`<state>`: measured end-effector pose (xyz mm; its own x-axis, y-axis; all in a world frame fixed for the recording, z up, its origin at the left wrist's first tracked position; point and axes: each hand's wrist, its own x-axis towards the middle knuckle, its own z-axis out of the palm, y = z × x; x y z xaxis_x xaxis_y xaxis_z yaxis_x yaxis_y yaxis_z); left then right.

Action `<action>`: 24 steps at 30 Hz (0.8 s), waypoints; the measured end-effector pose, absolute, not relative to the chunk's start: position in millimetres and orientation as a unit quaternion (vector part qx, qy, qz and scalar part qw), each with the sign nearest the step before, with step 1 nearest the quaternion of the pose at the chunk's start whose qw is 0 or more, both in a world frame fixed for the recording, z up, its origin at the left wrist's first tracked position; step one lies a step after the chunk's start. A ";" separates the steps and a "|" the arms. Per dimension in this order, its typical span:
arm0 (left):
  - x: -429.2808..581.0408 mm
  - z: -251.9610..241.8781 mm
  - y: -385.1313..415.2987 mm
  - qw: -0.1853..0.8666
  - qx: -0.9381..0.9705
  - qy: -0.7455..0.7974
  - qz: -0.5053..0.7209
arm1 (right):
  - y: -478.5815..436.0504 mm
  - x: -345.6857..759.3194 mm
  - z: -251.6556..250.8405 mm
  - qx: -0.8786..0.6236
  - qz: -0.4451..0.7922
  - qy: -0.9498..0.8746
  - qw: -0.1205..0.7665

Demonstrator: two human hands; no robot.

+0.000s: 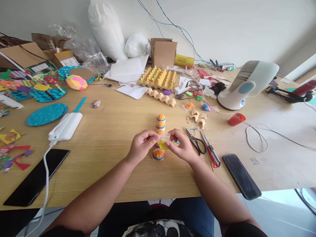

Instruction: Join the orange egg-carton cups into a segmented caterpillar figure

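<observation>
Between my two hands is a small clear plastic wrapper (165,135) with a yellow lump (163,144) at its lower side. My left hand (143,143) pinches the wrapper's left end between thumb and fingers. On the other side, my right hand (181,144) has its thumb against the yellow lump and its fingers curled at the wrapper's right end. Beneath and around them runs a column of small orange, white and blue figures with faces; the nearest figure (158,154) and the farthest figure (161,118) show fully, while the middle ones are partly hidden.
Black scissors (198,142) and a red utility knife (211,149) lie right of my right hand, with a phone (241,176) beyond. A white fan (247,85) stands back right. Yellow egg cartons (158,78) are behind; a power bank (66,126) lies left.
</observation>
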<state>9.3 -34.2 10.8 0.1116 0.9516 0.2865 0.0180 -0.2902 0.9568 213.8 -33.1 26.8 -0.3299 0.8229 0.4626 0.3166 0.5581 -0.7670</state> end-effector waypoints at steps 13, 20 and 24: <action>16.6 15.1 -42.0 0.376 0.668 0.389 0.511 | -36.4 211.1 29.6 -0.335 0.331 -0.749 0.466; 13.3 10.3 -39.8 0.367 0.662 0.384 0.529 | -31.5 214.6 26.7 -0.337 0.349 -0.738 0.468; 13.8 10.9 -39.8 0.418 0.646 0.382 0.513 | -32.6 216.9 28.5 -0.340 0.340 -0.742 0.467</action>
<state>13.8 -39.8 10.9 0.1828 0.9213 0.3433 0.0638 -0.3596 0.9309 216.9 -32.6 28.5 -0.3318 0.8225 0.4620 0.1866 0.5373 -0.8225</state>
